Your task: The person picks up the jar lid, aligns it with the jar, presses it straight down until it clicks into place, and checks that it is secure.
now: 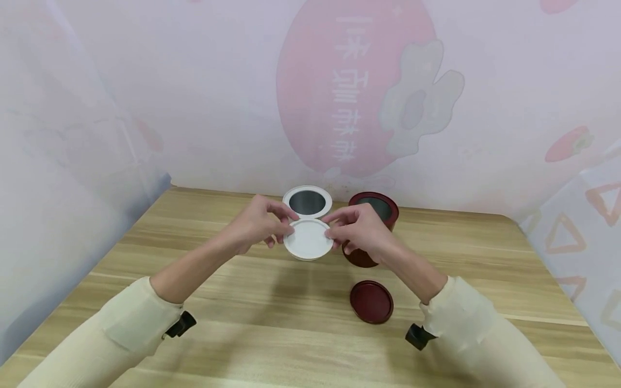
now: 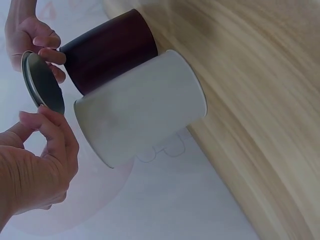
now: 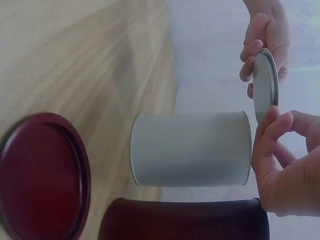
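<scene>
White lid (image 1: 308, 238) is pinched at its rim by left hand (image 1: 257, 225) and right hand (image 1: 361, 231), each grip grasping it just above the open white tin (image 1: 308, 201); it likely should be lowered level, centred over that tin

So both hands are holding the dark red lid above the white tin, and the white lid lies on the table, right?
Not quite: the colours are swapped. In the head view, the left hand and right hand hold the white lid above the white tin; the dark red lid lies on the table.
</scene>
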